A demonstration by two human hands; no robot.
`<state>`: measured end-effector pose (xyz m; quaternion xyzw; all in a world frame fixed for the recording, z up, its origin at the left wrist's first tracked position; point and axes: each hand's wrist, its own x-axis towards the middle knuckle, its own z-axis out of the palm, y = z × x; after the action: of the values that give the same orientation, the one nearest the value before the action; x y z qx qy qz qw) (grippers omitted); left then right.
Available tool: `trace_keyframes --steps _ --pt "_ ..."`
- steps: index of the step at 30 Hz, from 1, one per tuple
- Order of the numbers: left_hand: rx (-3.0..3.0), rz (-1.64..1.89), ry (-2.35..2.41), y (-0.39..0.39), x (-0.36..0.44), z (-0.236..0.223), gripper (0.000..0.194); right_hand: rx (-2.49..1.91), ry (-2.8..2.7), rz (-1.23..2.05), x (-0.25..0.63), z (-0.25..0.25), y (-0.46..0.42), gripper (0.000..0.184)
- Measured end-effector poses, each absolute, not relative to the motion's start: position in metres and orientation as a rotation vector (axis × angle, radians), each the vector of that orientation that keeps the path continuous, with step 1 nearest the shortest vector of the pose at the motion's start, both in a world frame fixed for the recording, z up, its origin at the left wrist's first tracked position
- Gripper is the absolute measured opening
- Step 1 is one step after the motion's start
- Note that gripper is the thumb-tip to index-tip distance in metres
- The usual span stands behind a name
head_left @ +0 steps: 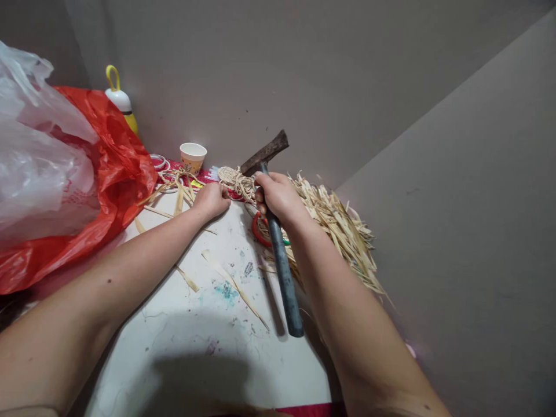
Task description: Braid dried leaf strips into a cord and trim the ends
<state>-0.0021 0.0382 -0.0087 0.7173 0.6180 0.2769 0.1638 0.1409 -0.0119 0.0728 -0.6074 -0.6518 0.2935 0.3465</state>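
My right hand (278,197) is closed around a hammer (282,272), gripping the handle just below the head. The rusty dark head points up toward the wall, and the long grey-blue handle slants down over the table. My left hand (212,200) rests at the far part of the table with its fingers curled; anything inside them is hidden. Right beside it lie a coiled disc of braided straw (226,175) and a tangle of straw cord (244,186). A red loop (260,230), partly hidden, shows behind the hammer handle.
Dry husk strips (343,226) are heaped along the right edge. Loose strips (237,286) lie on the stained white table (174,324). A paper cup (192,157) and a yellow-and-white bottle (119,103) stand by the wall. Red and clear plastic bags (117,156) fill the left.
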Motion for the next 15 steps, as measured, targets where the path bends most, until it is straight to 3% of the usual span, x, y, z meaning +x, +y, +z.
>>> trace_keyframes --steps 8,15 --pt "2.009 0.788 1.749 0.040 -0.002 -0.009 0.018 -1.667 -1.674 0.891 0.140 0.045 -0.011 0.026" --pt "2.003 0.769 1.795 0.039 0.000 -0.008 0.017 -1.698 -1.709 0.699 0.132 0.045 -0.012 0.024"
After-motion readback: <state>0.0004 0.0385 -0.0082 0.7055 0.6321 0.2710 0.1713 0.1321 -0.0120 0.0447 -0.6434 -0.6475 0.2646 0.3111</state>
